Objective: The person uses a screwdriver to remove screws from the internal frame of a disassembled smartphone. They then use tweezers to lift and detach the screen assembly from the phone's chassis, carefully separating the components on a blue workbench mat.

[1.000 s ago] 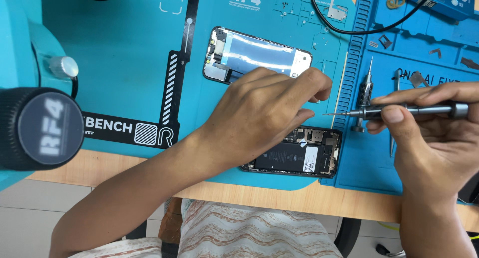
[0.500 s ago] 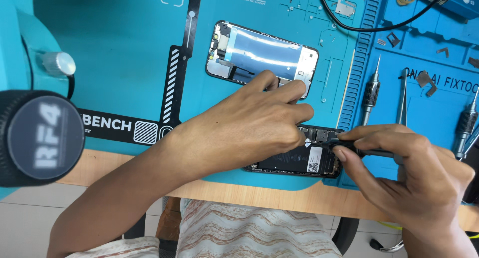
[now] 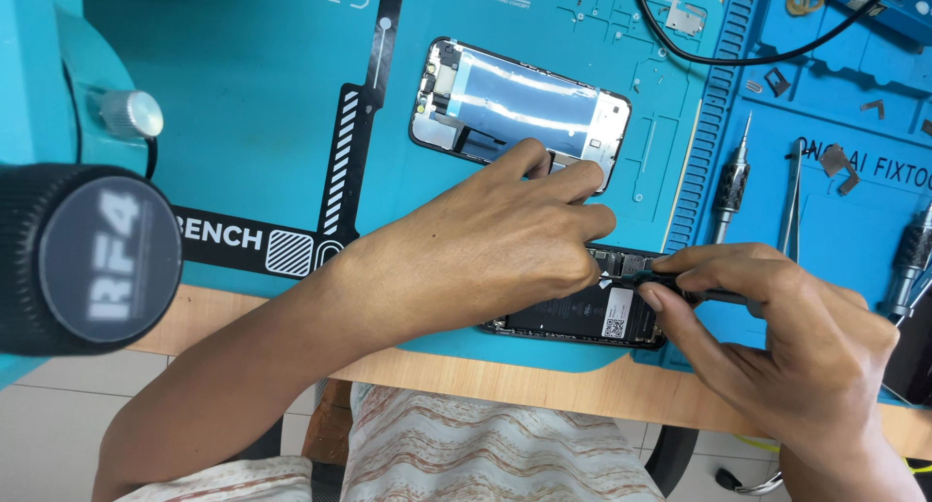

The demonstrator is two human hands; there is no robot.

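1. The left hand (image 3: 495,240) lies flat over the open phone (image 3: 582,313) at the mat's near edge, fingers spread, pinning it.
2. The right hand (image 3: 777,327) pinches a screwdriver (image 3: 680,286), fingers closed tight; I judge a steady, upright tip matters.
3. The teal mat (image 3: 243,94) covers a wooden desk (image 3: 544,381); a detached screen (image 3: 519,109) lies beyond, and spare tools (image 3: 730,186) rest to the right.

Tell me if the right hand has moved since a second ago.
Yes. The right hand with its screwdriver moved left, off the blue tool tray, onto the opened phone.
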